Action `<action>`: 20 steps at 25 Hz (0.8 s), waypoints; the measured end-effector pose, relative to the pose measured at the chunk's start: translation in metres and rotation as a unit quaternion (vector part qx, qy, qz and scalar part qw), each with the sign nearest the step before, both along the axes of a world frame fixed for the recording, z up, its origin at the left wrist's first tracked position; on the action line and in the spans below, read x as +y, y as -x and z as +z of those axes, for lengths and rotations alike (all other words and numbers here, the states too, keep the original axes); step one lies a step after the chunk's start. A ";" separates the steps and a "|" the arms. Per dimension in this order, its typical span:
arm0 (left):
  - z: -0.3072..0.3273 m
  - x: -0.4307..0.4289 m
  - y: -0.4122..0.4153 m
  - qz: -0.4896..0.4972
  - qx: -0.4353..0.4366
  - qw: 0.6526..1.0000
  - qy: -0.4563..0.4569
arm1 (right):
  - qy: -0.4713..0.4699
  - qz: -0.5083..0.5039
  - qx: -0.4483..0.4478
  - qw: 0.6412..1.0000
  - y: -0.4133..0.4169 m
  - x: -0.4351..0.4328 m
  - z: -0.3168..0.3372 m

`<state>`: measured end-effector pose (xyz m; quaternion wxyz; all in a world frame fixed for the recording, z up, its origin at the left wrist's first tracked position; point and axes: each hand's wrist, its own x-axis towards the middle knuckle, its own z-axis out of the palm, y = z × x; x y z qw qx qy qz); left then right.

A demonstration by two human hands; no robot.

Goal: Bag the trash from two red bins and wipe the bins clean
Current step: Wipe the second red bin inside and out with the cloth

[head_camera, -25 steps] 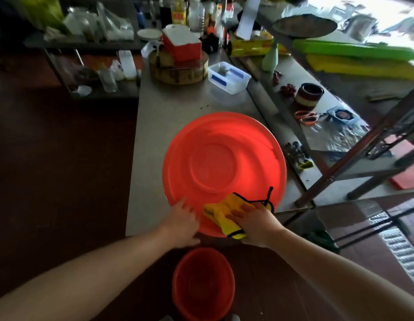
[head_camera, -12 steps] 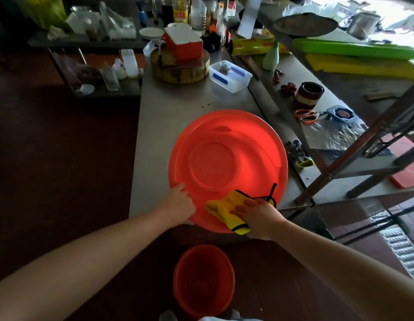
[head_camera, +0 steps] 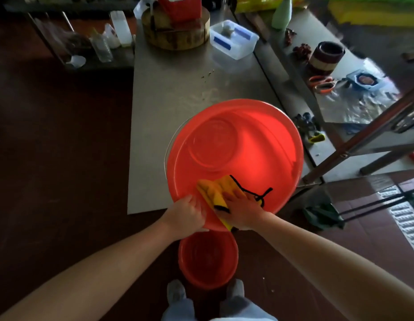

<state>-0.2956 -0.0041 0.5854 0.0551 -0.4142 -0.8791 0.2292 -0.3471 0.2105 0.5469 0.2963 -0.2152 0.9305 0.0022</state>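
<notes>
A large red bin (head_camera: 243,144) lies on the steel table (head_camera: 173,89), its mouth tilted towards me and its near rim past the table's front edge. My left hand (head_camera: 186,215) grips that near rim, fingers curled over it. Just inside the rim, my right hand (head_camera: 242,210) presses a yellow cloth (head_camera: 214,189) with black trim flat against the bin's inner wall. A smaller red bin (head_camera: 208,259) stands on the dark floor below, between my feet.
At the table's far end stand a round wooden block (head_camera: 175,33) with a red box on it and a clear plastic tub (head_camera: 233,41). A steel rack (head_camera: 340,93) to the right holds scissors, a dark bowl and small items. A green bag (head_camera: 322,216) lies on the floor.
The big bin has tipped nearer to me and slid over the table edge. My left hand moved from its outer side onto the near rim. The cloth and right hand shifted left inside it.
</notes>
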 end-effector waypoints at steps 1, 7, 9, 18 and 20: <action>-0.005 0.000 -0.003 0.000 -0.001 1.000 -0.007 | 0.016 -0.027 0.006 0.999 0.004 -0.012 -0.013; -0.026 -0.005 -0.017 0.020 0.019 0.999 -0.024 | 0.028 -0.054 0.103 0.993 0.047 -0.030 -0.068; -0.030 -0.002 -0.019 0.027 0.024 0.999 -0.034 | 0.005 -0.033 0.159 0.987 0.072 -0.008 -0.070; -0.029 0.013 -0.015 0.017 0.050 0.996 -0.068 | 0.059 -0.087 -0.016 0.994 0.075 -0.066 -0.063; -0.030 0.013 -0.015 0.033 0.045 0.994 -0.093 | 0.089 -0.056 -0.030 0.994 0.075 -0.078 -0.063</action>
